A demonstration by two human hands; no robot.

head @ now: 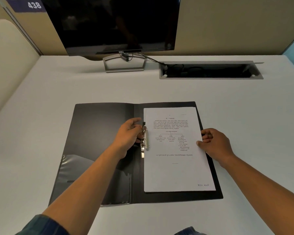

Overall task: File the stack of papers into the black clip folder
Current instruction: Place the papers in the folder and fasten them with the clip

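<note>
The black clip folder (102,133) lies open and flat on the desk. A stack of white printed papers (175,173) rests on its right half, with its left edge against the metal clip (145,141) at the spine. My left hand (128,135) has its fingers curled around that clip. My right hand (214,143) sits at the stack's right edge, fingertips pinching or pressing the sheets. A clear plastic pocket (85,178) covers the lower part of the folder's left half.
A dark monitor (112,24) on a grey stand (124,64) stands at the back of the pale desk (58,85). An open cable hatch (210,70) is set into the desk at back right. Partition walls enclose the desk at the left and back.
</note>
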